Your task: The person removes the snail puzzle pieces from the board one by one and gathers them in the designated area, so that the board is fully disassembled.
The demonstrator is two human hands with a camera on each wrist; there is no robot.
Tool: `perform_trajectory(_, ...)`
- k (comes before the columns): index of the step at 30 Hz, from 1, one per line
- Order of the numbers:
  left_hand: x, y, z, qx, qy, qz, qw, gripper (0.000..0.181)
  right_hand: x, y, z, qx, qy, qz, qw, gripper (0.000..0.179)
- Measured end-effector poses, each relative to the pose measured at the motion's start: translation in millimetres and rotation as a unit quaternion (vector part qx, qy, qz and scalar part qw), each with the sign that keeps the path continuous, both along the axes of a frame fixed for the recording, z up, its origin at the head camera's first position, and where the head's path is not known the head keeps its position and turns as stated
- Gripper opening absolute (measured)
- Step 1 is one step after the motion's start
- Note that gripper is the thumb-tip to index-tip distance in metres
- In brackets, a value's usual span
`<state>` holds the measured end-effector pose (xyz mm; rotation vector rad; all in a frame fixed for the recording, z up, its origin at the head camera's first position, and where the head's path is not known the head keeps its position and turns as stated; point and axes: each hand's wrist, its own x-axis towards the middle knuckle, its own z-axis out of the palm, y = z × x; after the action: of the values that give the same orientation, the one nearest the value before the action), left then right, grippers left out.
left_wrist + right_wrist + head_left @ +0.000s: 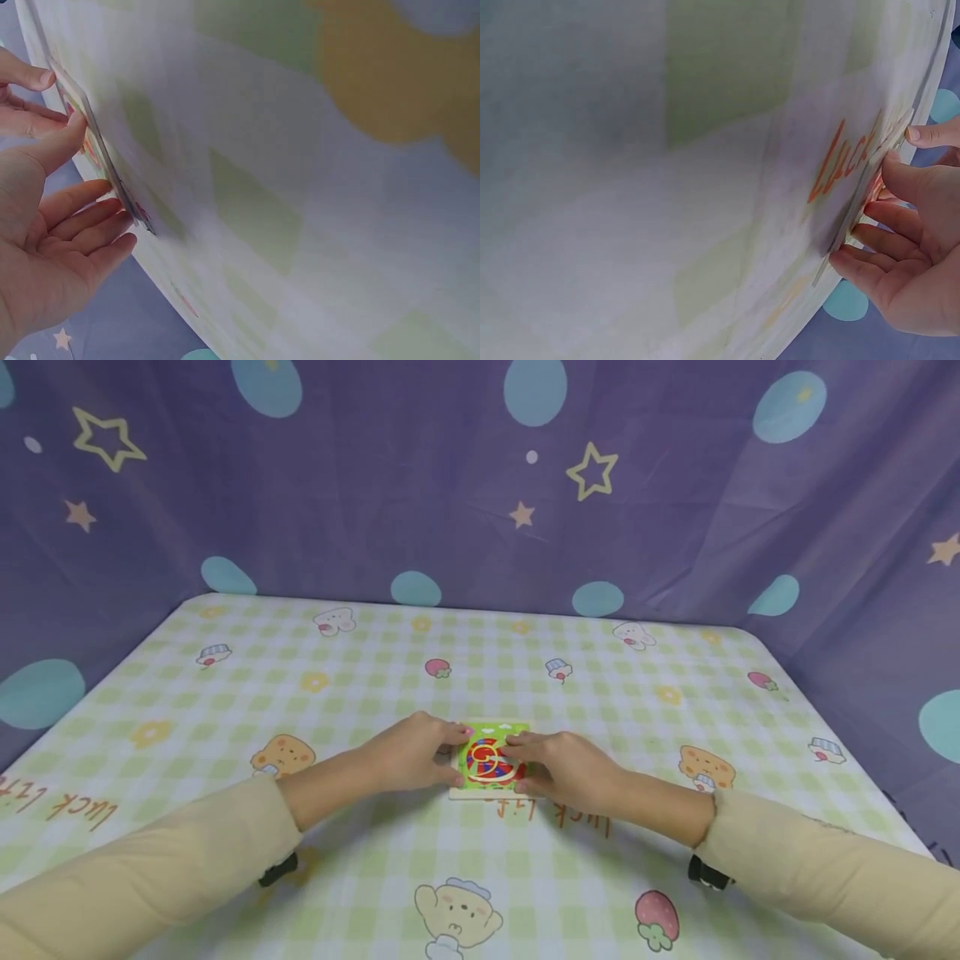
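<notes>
A small picture board lies on the table, with a green picture, a red and blue figure and yellow swirling lines. A pale border shows along its near and far edges. My left hand holds its left side, thumb near the front corner and index finger near the back one. On the opposite side my right hand holds it the same way, its fingers reaching over the picture. In the left wrist view the thumb and fingertips of the left hand meet the board's edge. The right hand touches the board's edge in the right wrist view.
A green and white checked tablecloth printed with cartoon bears, strawberries, cupcakes and lettering covers the table. Behind it hangs a purple curtain with stars and blue ovals. Dark wrist devices show under both beige sleeves.
</notes>
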<state>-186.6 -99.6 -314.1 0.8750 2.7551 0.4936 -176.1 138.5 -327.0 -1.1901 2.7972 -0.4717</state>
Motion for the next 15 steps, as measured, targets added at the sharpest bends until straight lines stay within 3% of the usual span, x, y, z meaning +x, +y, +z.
perform_trajectory(8, -6.6, -0.7, 5.0, 0.011, -0.001, 0.020, 0.9998, 0.051, 1.8, -3.3, 6.2, 0.016, 0.002, 0.001, 0.9999, 0.050)
perform_trajectory(15, -18.5, -1.6, 5.8, 0.023, 0.000, 0.017, 0.9996, 0.034, 0.9, -9.7, 5.2, 0.050, -0.005, 0.047, 0.9976, 0.056)
